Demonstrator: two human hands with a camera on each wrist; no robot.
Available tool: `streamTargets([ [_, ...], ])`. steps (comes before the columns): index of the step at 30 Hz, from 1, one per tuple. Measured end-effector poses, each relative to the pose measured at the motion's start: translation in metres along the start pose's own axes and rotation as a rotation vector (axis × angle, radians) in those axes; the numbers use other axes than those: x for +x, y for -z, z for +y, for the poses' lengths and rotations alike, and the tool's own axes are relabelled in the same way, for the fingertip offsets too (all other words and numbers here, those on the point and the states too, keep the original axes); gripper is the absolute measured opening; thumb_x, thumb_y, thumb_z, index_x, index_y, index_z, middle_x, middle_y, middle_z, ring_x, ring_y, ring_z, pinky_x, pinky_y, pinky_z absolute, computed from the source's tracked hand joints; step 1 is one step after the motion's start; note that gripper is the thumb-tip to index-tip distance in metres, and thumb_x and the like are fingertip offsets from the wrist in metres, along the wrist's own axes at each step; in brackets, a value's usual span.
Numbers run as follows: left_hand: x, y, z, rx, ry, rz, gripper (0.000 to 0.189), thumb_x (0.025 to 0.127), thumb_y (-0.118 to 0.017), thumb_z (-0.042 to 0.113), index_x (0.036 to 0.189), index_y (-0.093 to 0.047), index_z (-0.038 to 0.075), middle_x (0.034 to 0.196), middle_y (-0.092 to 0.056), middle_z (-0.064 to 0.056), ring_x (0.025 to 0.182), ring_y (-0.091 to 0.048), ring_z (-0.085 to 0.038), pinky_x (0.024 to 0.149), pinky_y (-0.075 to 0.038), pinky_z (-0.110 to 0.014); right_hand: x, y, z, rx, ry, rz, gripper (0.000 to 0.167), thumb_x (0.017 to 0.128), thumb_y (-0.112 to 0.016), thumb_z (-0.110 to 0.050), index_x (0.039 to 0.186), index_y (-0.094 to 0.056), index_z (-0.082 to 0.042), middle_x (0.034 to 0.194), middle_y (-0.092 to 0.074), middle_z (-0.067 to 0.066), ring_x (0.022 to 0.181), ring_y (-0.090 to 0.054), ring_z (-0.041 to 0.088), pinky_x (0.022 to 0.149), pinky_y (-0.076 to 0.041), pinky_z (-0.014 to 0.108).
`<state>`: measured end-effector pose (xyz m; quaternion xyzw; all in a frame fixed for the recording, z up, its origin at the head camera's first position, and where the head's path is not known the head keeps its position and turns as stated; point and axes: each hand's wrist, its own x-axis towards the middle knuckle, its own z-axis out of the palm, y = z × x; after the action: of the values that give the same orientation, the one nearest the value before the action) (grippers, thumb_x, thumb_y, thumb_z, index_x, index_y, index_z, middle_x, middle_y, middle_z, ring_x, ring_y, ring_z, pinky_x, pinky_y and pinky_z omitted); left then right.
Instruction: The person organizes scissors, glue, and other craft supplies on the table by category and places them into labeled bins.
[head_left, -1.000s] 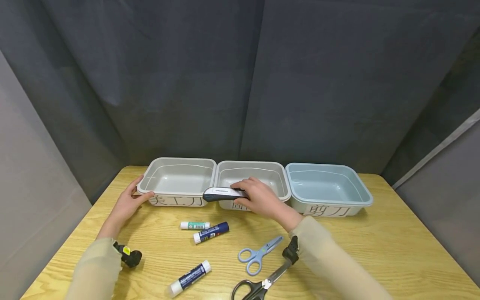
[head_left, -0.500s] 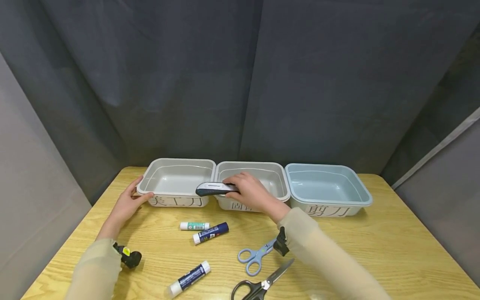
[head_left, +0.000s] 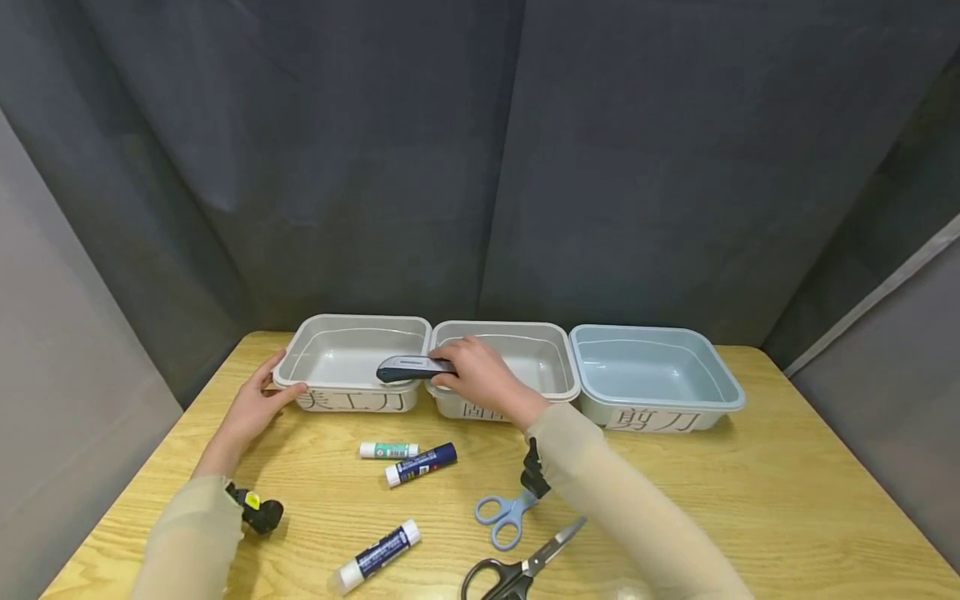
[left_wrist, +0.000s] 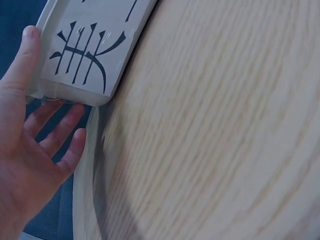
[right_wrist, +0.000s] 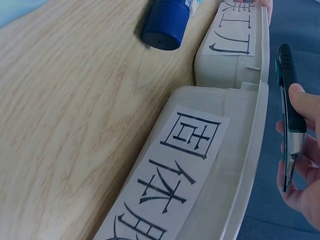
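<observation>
A box cutter (head_left: 414, 368), dark with a pale silver strip, lies level in the grip of my right hand (head_left: 480, 375). Its free end points left, over the front right rim of the left bin (head_left: 352, 388). In the right wrist view, thumb and fingers pinch the cutter (right_wrist: 291, 107) above the bins. My left hand (head_left: 251, 408) touches the left bin's front left corner. In the left wrist view, the thumb lies along the rim and the other fingers of this hand (left_wrist: 30, 155) spread loosely by the end wall.
A grey middle bin (head_left: 570, 394) and a bluish right bin (head_left: 731, 407) continue the row, with paper labels on their fronts. Nearer lie several glue sticks, one green and white (head_left: 388, 451), blue scissors (head_left: 506, 518) partly hidden by the right wrist camera, and black-handled scissors (head_left: 517, 575).
My right hand has moved left and slightly away with the box cutter, from before the middle bin to the left bin's rim. The left hand has stayed at its corner.
</observation>
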<state>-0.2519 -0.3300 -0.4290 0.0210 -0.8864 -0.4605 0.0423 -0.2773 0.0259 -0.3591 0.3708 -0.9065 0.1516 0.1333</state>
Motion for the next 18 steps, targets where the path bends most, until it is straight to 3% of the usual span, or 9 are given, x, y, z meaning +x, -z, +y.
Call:
streamTargets([
  [11, 0.0, -0.001, -0.002, -0.038, -0.008, 0.008, 0.087, 0.082, -0.06, 0.047, 0.148, -0.009, 0.021, 0.146, -0.024, -0.022, 0.117, -0.041, -0.037, 0.095, -0.032, -0.049, 0.014, -0.006, -0.004, -0.027, -0.045, -0.023, 0.032, 0.083, -0.065, -0.031, 0.111, -0.066, -0.015, 0.104, -0.066, 0.0, 0.089, -0.053, 0.018, 0.078, -0.044, 0.032],
  [18, -0.003, 0.001, -0.004, -0.019, -0.02, 0.017, 0.085, 0.084, -0.059, 0.045, 0.148, -0.01, 0.018, 0.144, -0.029, -0.022, 0.111, -0.046, -0.033, 0.088, -0.037, -0.038, 0.022, -0.012, -0.007, -0.018, -0.07, -0.036, 0.031, 0.084, -0.065, -0.031, 0.111, -0.066, -0.015, 0.104, -0.066, 0.0, 0.09, -0.055, 0.018, 0.079, -0.045, 0.032],
])
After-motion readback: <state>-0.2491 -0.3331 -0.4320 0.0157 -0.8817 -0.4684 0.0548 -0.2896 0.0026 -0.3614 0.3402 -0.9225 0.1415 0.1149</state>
